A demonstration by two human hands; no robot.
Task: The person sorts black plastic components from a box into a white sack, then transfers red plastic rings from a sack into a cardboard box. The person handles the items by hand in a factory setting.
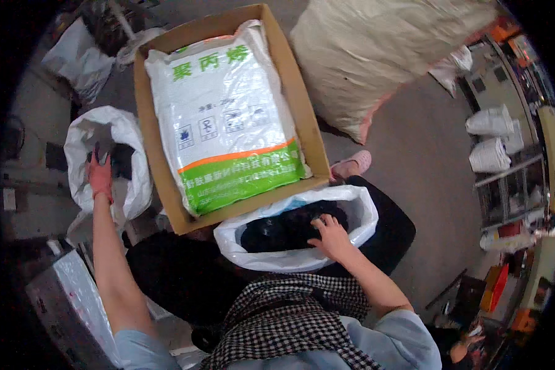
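My left hand (99,172), in a pink glove, reaches into a white woven sack (74,145) at left, fingers apart beside dark contents (122,161). My bare right hand (330,237) is over a white sack (231,240) in my lap, fingers loosely spread on shiny black contents (268,228); something small and tan covers one fingertip, too small to make out. Between and above my hands is a cardboard box (302,105) holding a flat white-and-green printed bag (222,148).
A bulging beige sack (364,55) lies at top right. My pink clog (357,160) is on the floor (413,166). White sacks (490,145) and metal racks (509,185) line the right; another sack (77,55) stands upper left. Another person's hand (472,339) shows lower right.
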